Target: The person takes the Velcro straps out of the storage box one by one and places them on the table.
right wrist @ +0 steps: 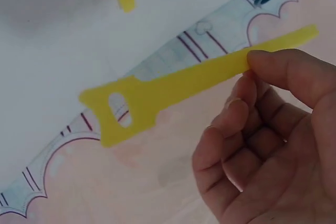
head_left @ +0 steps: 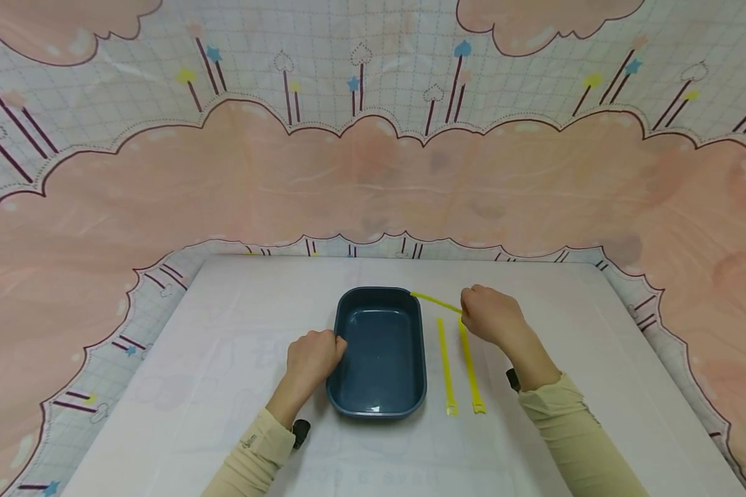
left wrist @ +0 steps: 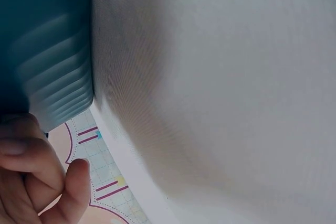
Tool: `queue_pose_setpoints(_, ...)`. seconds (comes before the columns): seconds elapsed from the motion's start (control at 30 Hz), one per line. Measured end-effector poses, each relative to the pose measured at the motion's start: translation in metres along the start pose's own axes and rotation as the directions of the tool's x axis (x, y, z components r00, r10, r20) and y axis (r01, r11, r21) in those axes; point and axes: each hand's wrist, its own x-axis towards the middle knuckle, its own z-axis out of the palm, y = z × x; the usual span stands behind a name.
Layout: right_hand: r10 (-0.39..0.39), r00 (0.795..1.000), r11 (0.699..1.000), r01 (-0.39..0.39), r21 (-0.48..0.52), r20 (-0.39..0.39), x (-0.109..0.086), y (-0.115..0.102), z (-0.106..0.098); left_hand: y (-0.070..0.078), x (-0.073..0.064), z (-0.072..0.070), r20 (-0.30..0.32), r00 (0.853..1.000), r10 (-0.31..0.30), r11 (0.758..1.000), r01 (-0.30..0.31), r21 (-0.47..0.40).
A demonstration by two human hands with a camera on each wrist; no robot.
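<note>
A dark blue rectangular plastic basin (head_left: 379,366) stands on the white table. My left hand (head_left: 313,355) holds its left rim, and in the left wrist view curled fingers (left wrist: 31,156) lie against the basin's ribbed outer wall (left wrist: 58,72). Above the table to the right, my right hand (head_left: 490,314) pinches a yellow cable tie (right wrist: 199,80) between thumb and forefinger. The tie is a flat strap with a wide, slotted head at one end. In the head view its other part overlaps the basin's far right corner.
Two more yellow cable ties, a left one (head_left: 446,366) and a right one (head_left: 472,373), lie side by side right of the basin. The white tabletop (head_left: 224,331) spreads around them. A patterned pink and white cloth (head_left: 373,186) hangs behind the table.
</note>
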Motion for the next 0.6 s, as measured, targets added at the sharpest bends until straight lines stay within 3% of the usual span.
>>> queue_pose_setpoints(0.23, 0.144, 0.972, 0.978, -0.168, 0.12, 0.188, -0.005, 0.015, 0.005, -0.001, 0.001, 0.0, 0.01, 1.0, -0.001, 1.0, 0.001, 0.004)
queue_pose_setpoints(0.4, 0.208, 0.93, 0.959, -0.255, 0.122, 0.302, -0.01, 0.021, 0.011, -0.002, 0.001, 0.0, 0.014, 1.0, 0.0, 1.0, 0.0, 0.003)
queue_pose_setpoints(0.6, 0.238, 0.889, 0.95, -0.297, 0.097, 0.392, -0.014, 0.03, 0.022, -0.002, 0.003, -0.001, 0.017, 1.0, 0.0, 1.0, 0.0, 0.002)
